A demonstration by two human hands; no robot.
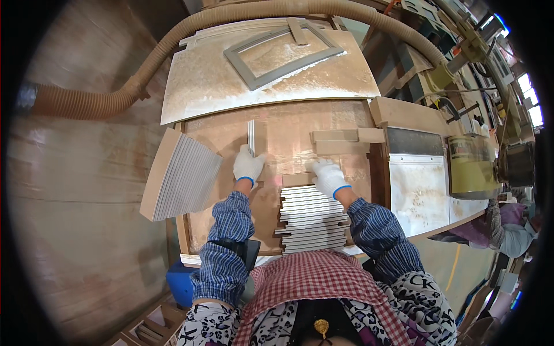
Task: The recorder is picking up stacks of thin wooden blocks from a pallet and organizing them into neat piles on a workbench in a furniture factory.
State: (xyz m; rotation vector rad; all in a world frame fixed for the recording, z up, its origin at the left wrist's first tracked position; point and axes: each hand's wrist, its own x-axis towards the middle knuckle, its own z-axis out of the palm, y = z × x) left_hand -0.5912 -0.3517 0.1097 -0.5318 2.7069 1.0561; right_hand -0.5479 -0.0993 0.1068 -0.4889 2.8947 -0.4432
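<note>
Two-handed handling of strips at a brown worktop (262, 216), seen from above. L hand (250, 164), approx. ctr. of frame, gloved in white, was closed round the lower end of a white-edged strip (251, 134), whose far end was pointed toward the top of the frame. R hand (329, 177), R of ctr., likewise gloved, was held w/ fingers bent at the R end of a flat tan strip (296, 179); whether this was gripped or merely touched could not be told. Just below, in the lower ctr., a row of strips (314, 216) was set w/ white edges up & ends uneven. At mid-L, a fanned stack (184, 173) was seen, its pale edges turned up. Above the R hand, R of ctr., tan pieces (337, 148) were laid close tog. In the upper ctr., a grey frame (254, 81) was rested at a slant on a dusty board (196, 86); a ribbed hose (173, 43) was arched over the top of the frame, upper L to upper R. A yellow-green machine (470, 170) was mounted at mid-R; beyond it, at far R, a co-worker (513, 236) was partly shown.
</note>
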